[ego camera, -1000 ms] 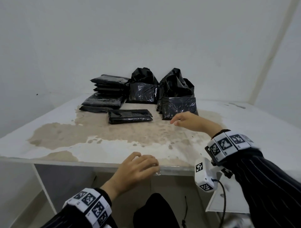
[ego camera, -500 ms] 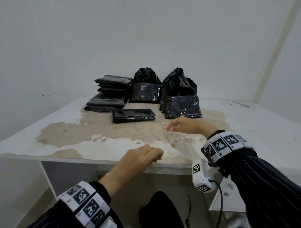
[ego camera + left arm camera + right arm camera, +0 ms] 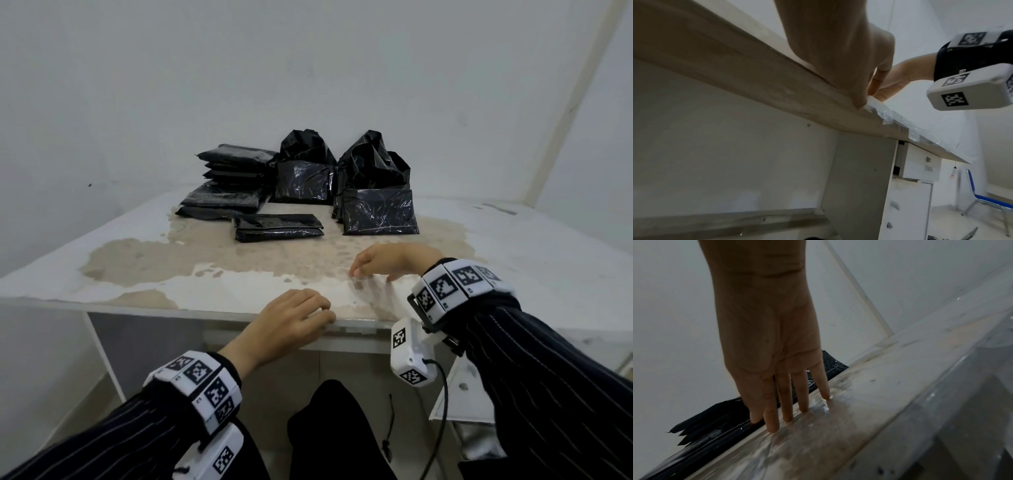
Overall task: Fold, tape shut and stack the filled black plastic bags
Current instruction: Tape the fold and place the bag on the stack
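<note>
My left grip (image 3: 294, 313) picks tape (image 3: 887, 113) at the worktop (image 3: 137, 260) edge; right grip (image 3: 383, 262), fingers spread, steadies nearby.

The scene is lit dimly and evenly, with a cool grey cast; no light source is seen and only soft shadows are cast. Small glints are shown on the black plastic bags (image 3: 376, 212) and on the clear tape (image 3: 888, 113) at the table edge. Straight lines are bent toward the edges of every view. The wrist views are grainy, and the blue chair (image 3: 986, 203) is smeared.
</note>
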